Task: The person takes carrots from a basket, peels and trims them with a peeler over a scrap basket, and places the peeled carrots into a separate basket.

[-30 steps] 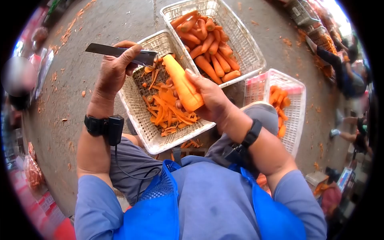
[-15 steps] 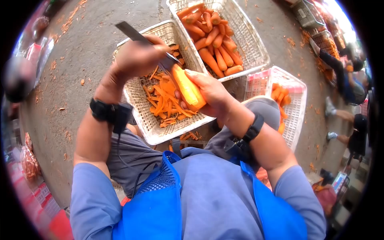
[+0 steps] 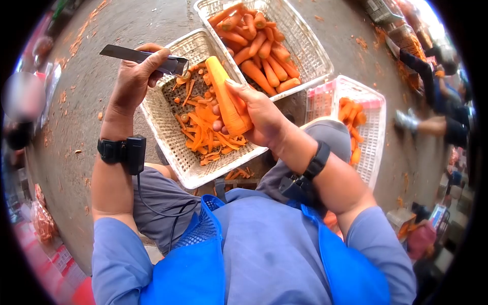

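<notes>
My left hand (image 3: 140, 73) is closed around a peeler (image 3: 174, 65) with a flat dark metal handle. Its blade end points right, a short gap away from the carrot. In my right hand (image 3: 259, 109) is a thick, bright orange carrot (image 3: 223, 94), its surface smooth and peeled where it shows. The thumb lies along its side, and the fingertips come round from beneath. Below both hands is a white plastic basket (image 3: 170, 157), with carrot peels (image 3: 203, 127) and cut end pieces inside.
A second white basket (image 3: 310, 40) behind holds many whole carrots (image 3: 267, 48). On the right, beside my knee, a white and pink basket (image 3: 373, 132) contains more orange carrots (image 3: 351, 114). Peel scraps dot the grey ground (image 3: 66, 142). People's legs (image 3: 432, 124) show at the far right.
The peeler has come off the carrot as my left hand moved left. The carrot has shifted slightly left and stands more upright in my right hand.
</notes>
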`<state>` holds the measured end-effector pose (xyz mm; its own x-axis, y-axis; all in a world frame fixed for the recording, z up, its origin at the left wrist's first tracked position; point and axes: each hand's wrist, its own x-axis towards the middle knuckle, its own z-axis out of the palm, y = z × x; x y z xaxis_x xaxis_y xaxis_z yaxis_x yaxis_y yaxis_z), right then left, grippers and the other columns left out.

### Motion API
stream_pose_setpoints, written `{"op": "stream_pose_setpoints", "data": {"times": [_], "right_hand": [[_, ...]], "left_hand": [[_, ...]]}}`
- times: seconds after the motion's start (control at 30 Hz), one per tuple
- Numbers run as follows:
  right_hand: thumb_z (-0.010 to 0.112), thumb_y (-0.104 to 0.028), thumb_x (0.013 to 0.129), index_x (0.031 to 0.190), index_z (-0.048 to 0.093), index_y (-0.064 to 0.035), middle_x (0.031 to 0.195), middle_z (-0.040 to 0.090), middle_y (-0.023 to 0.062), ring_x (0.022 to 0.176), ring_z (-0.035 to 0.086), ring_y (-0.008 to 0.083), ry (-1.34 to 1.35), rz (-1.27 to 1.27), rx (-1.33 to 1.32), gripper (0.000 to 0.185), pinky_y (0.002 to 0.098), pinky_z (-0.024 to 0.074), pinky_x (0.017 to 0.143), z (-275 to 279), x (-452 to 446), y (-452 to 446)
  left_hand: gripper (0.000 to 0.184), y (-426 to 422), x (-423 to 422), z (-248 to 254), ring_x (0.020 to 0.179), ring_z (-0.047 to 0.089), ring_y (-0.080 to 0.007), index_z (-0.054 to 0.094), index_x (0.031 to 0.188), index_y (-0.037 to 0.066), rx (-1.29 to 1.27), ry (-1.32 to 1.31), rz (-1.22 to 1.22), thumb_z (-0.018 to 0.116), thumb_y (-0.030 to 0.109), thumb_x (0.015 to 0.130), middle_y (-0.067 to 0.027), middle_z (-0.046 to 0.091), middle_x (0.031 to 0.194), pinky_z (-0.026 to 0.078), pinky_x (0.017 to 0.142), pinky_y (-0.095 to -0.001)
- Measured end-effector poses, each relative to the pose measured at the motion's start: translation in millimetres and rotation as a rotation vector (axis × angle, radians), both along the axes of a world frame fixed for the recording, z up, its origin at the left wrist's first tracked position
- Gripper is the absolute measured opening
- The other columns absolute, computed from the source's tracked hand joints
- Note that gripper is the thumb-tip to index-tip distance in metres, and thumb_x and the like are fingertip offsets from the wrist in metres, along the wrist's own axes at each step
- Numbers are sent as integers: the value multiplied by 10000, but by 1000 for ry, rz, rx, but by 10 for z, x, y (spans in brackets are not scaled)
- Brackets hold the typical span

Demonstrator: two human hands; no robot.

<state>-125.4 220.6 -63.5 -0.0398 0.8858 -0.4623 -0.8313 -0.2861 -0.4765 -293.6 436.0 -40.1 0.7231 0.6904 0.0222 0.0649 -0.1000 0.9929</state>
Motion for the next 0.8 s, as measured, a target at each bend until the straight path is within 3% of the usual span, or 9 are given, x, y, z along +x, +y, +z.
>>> {"op": "stream_pose_setpoints", "data": {"times": [0.13,0.27,0.33,0.43,0.57,0.67,0.8], "right_hand": [[429,-403,1064,1241,483,-15,912,630,160,680,659,262,2,46,43,430,367,580,624,-98,55,8],[400,-421,1069,1247,475,-8,899,631,165,708,663,253,-42,-74,2,456,375,585,616,-104,-18,61],[393,-414,1071,1244,486,-11,902,638,150,726,663,236,-30,-17,35,449,375,584,620,-97,-1,44],[393,-402,1071,1228,513,-23,910,645,121,745,662,210,20,-9,63,427,373,581,622,-100,-26,57],[403,-397,1069,1194,552,-43,934,647,98,762,659,180,45,-30,78,403,368,574,627,-61,-9,52],[397,-411,1068,1196,553,-53,943,650,91,796,658,171,62,-36,105,411,362,568,630,-49,-20,41],[351,-409,1081,1232,527,-59,983,648,92,823,658,180,71,-17,129,419,356,567,633,-71,-8,40]], "left_hand": [[169,-229,36,60,531,423,-24,685,965,71,-63,-37,-29,653,237,970,7,627,750,308,462,-164],[142,-559,163,136,583,536,-21,700,998,62,-165,-100,-70,695,197,953,12,644,750,401,478,-146],[150,-619,163,89,598,565,-29,705,1004,73,-209,-60,-175,696,214,955,-1,674,778,433,505,-165],[163,-806,221,109,599,552,-27,706,1013,80,-226,-43,-190,712,229,948,25,653,765,429,510,-173],[167,-869,274,60,551,531,-39,676,1024,31,-240,-62,-176,675,187,964,-9,631,751,400,471,-160],[156,-848,269,77,622,556,-25,708,1004,74,-259,-59,-181,708,221,952,29,648,768,428,526,-172],[149,-898,269,129,592,547,-31,699,998,45,-229,-105,-261,689,187,957,9,646,773,413,505,-169]]}}
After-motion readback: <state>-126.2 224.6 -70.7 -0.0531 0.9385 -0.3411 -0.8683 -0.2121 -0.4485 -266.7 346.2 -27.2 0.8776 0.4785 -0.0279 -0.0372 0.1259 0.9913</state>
